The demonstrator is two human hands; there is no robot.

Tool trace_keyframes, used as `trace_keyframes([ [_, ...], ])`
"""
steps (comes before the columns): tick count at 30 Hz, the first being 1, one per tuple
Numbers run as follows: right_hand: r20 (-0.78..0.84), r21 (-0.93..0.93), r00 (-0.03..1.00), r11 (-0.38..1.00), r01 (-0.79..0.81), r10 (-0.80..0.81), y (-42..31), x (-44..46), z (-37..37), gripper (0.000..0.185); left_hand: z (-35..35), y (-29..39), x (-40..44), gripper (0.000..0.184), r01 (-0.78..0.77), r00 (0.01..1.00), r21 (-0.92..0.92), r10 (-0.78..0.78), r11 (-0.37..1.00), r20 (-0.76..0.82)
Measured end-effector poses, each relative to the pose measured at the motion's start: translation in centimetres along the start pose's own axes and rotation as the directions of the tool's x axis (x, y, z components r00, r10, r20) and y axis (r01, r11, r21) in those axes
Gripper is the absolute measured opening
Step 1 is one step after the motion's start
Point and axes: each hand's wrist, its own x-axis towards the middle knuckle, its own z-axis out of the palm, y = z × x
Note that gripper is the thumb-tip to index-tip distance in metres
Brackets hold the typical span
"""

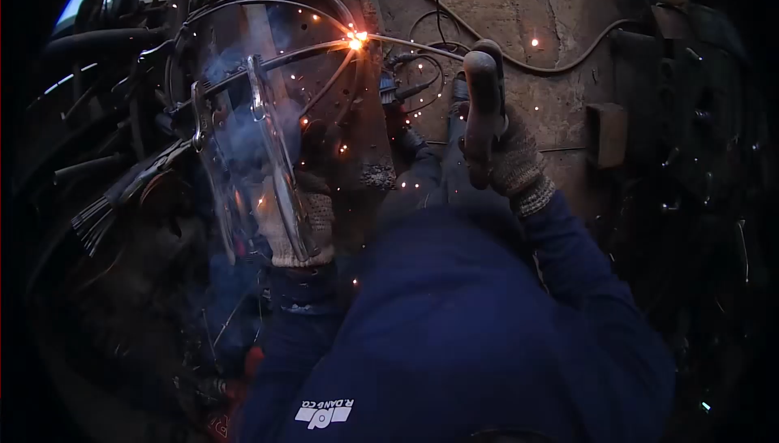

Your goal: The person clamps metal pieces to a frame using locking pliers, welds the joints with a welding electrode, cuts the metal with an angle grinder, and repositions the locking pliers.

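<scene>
My right hand (516, 155), in a knitted glove, is wrapped round the welding holder (484, 98). A thin electrode (418, 45) runs left from the holder to a bright arc (355, 40) on the curved metal rods (312, 51). Sparks scatter around the arc. My left hand (294, 220), also gloved, lies below the rods, behind shiny locking pliers (278, 171); its fingers are mostly hidden by the tool and smoke. A second pair of pliers (213, 171) is clamped on the rods farther left.
A wire brush (122, 204) lies at the left among dark metal parts. A cable (560, 70) curves over the concrete floor (527, 5) at the upper right. A small box-like metal piece (608, 135) stands right of my right hand. Smoke drifts over the left side.
</scene>
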Motion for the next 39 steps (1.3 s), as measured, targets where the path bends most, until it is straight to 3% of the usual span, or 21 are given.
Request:
trace_keyframes([
  [1, 0.045, -0.076, 0.999, 0.997, 0.028, -0.024, 0.2, 0.0, 0.0, 0.052, -0.3, -0.6, -0.8, 0.021, 0.453, 0.778, -0.663, -0.628, 0.596, -0.033],
  [5, 0.087, -0.003, 0.986, 0.990, -0.142, 0.142, -1.4, 0.0, 0.0, 0.054, 0.2, -0.8, 0.5, 0.021, 0.443, 0.861, -0.689, -0.486, 0.574, 0.149],
  [8, 0.064, -0.072, 0.979, 0.980, -0.188, 0.192, -0.9, 0.0, 0.2, 0.055, 1.6, 0.6, 0.9, 0.026, 0.350, 0.931, -0.523, -0.350, 0.777, 0.105],
  [11, -0.005, 0.087, 0.984, 0.980, -0.178, 0.179, -0.3, -0.4, 0.5, 0.056, 2.6, 1.6, 1.7, 0.049, 0.423, 0.899, -0.558, -0.408, 0.714, 0.159],
  [13, 0.031, -0.063, 0.983, 0.981, -0.181, 0.183, 0.0, -0.2, 0.3, 0.060, 2.9, 1.5, 1.9, 0.050, 0.383, 0.922, -0.673, -0.311, 0.633, 0.233],
  [20, -0.001, 0.071, 0.980, 0.978, -0.197, 0.198, 0.0, -0.3, 0.9, 0.066, 3.1, 2.2, 1.9, 0.051, 0.406, 0.907, -0.710, -0.347, 0.575, 0.237],
  [23, 0.026, 0.206, 0.988, 0.966, -0.157, 0.155, -0.5, -0.2, 0.9, 0.063, 3.4, 2.7, 1.9, 0.037, 0.350, 0.922, -0.776, -0.342, 0.525, 0.184],
  [25, 0.020, 0.047, 0.991, 0.990, -0.135, 0.134, -0.6, -0.2, 0.8, 0.054, 2.8, 2.0, 1.6, 0.031, 0.352, 0.918, -0.766, -0.358, 0.538, 0.170],
  [28, 0.079, 0.402, 0.988, 0.902, -0.155, 0.135, 2.3, -0.4, 1.7, 0.065, 2.9, 2.6, 1.6, 0.023, 0.347, 0.899, -0.745, -0.428, 0.569, 0.092],
  [30, 0.012, 0.302, 0.984, 0.938, -0.171, 0.176, 4.7, -0.5, 2.2, 0.063, 4.6, 4.4, 2.2, 0.018, 0.348, 0.848, -0.733, -0.529, 0.584, -0.019],
  [33, -0.037, 0.179, 0.994, 0.980, -0.091, 0.099, 2.7, -0.7, 1.0, 0.046, 6.7, 5.7, 2.8, 0.011, 0.313, 0.774, -0.734, -0.610, 0.602, -0.170],
  [35, -0.043, 0.055, 0.994, 0.994, -0.093, 0.096, 1.2, -0.6, 0.6, 0.053, 3.6, 2.9, 2.0, 0.013, 0.376, 0.848, -0.631, -0.526, 0.679, -0.060],
  [37, -0.149, 0.348, 0.979, 0.934, -0.081, 0.140, 0.9, -0.6, 0.5, 0.054, 1.6, 0.1, 1.0, 0.017, 0.401, 0.898, -0.514, -0.437, 0.758, 0.057],
  [38, -0.152, 0.338, 0.977, 0.937, -0.092, 0.151, 0.4, -0.7, 0.1, 0.052, 1.2, -0.8, 0.8, 0.017, 0.088, 0.996, 0.146, -0.091, 0.985, 0.015],
  [39, -0.152, 0.331, 0.980, 0.941, -0.074, 0.131, 0.8, -0.5, -0.5, 0.052, 1.3, -0.5, 1.0, 0.017, -0.034, 0.998, 0.306, 0.016, 0.951, 0.060],
])
